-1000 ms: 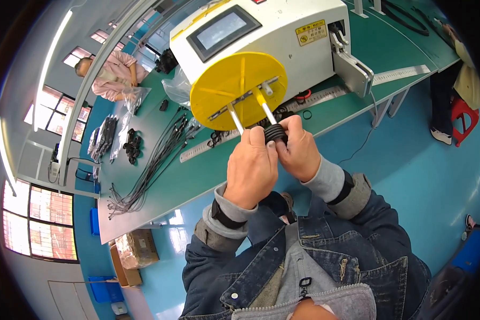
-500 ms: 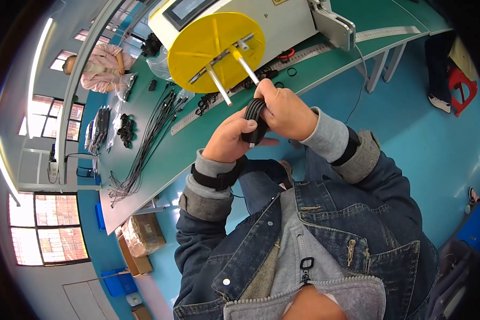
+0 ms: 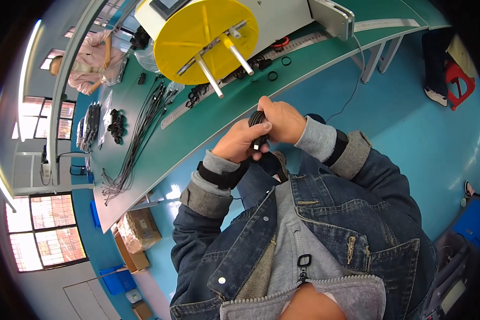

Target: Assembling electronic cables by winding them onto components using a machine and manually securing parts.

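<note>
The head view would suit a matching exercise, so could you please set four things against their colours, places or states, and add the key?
1. Coil
2. Disc
3. Stool
4. Loose cables

A. Red, on the floor
B. Lying lengthwise in a bundle on the table
C. Between left hand and right hand
D. Yellow, with rods sticking out

Pairs: 1-C, 2-D, 3-A, 4-B

The wheel (image 3: 197, 34) stands above the table (image 3: 216, 118); on the table to its left lies a cable bundle (image 3: 144, 120), and farther left, packets (image 3: 89, 128). A ruler (image 3: 384, 24) shows on both sides of the wheel. In front of it, a coil (image 3: 257, 128) sits between the left hand (image 3: 237, 141) and the right hand (image 3: 285, 121).
</note>
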The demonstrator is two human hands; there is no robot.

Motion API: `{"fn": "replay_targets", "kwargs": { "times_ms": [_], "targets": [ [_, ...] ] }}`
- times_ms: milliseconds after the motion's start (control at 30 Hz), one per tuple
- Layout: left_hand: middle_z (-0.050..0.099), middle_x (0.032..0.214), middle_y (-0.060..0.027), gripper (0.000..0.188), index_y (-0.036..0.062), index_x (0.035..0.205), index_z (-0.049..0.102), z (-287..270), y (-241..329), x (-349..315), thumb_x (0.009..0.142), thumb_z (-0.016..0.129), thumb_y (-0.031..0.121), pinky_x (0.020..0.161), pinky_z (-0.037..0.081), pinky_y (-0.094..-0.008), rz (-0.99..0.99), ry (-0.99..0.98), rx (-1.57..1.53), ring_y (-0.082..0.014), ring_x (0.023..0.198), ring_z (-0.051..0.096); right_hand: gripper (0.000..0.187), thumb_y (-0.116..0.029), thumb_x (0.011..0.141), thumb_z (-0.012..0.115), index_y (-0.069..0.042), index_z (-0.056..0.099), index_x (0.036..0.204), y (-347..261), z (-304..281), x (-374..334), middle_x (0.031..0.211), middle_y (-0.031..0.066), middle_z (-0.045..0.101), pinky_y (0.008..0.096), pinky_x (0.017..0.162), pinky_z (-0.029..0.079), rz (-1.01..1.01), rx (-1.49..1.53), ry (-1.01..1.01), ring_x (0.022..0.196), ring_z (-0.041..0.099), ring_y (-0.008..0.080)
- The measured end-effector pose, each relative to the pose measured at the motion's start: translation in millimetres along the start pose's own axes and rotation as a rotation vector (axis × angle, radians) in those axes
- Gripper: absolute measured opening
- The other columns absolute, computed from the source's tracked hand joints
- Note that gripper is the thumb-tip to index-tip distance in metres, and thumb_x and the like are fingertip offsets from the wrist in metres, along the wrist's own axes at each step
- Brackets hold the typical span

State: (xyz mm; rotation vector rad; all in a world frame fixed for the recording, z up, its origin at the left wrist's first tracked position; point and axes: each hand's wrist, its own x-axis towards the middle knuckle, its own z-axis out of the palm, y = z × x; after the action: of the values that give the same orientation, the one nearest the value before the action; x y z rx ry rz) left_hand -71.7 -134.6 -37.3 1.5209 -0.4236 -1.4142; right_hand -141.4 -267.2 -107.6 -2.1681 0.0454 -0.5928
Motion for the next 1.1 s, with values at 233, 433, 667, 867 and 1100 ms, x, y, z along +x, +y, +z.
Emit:
{"fn": "replay_targets", "kwargs": {
  "times_ms": [233,433,667,867,1100],
  "targets": [
    [0.055,0.065,-0.0042,0.027,0.0016,0.077,0.055,-8.8,-19.3,12.2,0.081,0.06,0.028,0.041,0.041,-0.0217,-0.144,-0.137,0.319,-0.0089,0.052,0.05,0.017,-0.009,0.072,0.055,0.0,0.049,0.085,10.5,-7.5,-6.1,0.066,0.0181,0.059,0.0404,0.052,0.046,-0.064,-0.141,-0.401,0.063,0.059,0.0357],
    [0.059,0.069,-0.006,0.03,0.0012,0.086,0.058,-30.0,-32.4,23.4,0.081,0.061,0.031,0.045,0.044,-0.021,-0.198,-0.211,0.171,-0.0108,0.055,0.053,0.019,-0.011,0.071,0.056,-0.003,0.055,0.088,19.6,17.2,-22.5,0.071,0.0182,0.061,0.0399,0.057,0.048,0.203,0.428,-0.247,0.065,0.06,0.0355],
    [0.06,0.072,-0.0072,0.026,0.0002,0.084,0.059,-20.5,-37.1,30.4,0.081,0.062,0.026,0.047,0.047,-0.0225,-0.162,-0.118,0.242,-0.0107,0.056,0.054,0.02,-0.013,0.07,0.058,-0.003,0.056,0.087,36.5,26.1,-29.3,0.07,0.0192,0.061,0.0417,0.06,0.048,-0.022,0.126,-0.14,0.068,0.06,0.0368],
    [0.056,0.069,-0.0041,0.022,0.0014,0.087,0.056,-22.6,-59.3,32.3,0.079,0.063,0.021,0.043,0.04,-0.0222,-0.116,-0.212,0.244,-0.0108,0.056,0.052,0.024,-0.015,0.071,0.058,-0.004,0.054,0.092,22.9,20.2,-38.7,0.077,0.0181,0.062,0.042,0.062,0.048,0.032,-0.032,-0.294,0.071,0.06,0.0362],
    [0.051,0.072,-0.0023,0.02,0.0025,0.093,0.053,-20.0,-81.0,26.2,0.078,0.062,0.013,0.046,0.037,-0.0214,0.023,-0.039,-0.135,-0.0095,0.06,0.048,0.026,-0.018,0.072,0.061,-0.003,0.057,0.093,26.4,-27.6,-8.4,0.079,0.0153,0.061,0.0405,0.064,0.048,-0.057,0.077,-0.192,0.07,0.059,0.0321]
  ]
}}
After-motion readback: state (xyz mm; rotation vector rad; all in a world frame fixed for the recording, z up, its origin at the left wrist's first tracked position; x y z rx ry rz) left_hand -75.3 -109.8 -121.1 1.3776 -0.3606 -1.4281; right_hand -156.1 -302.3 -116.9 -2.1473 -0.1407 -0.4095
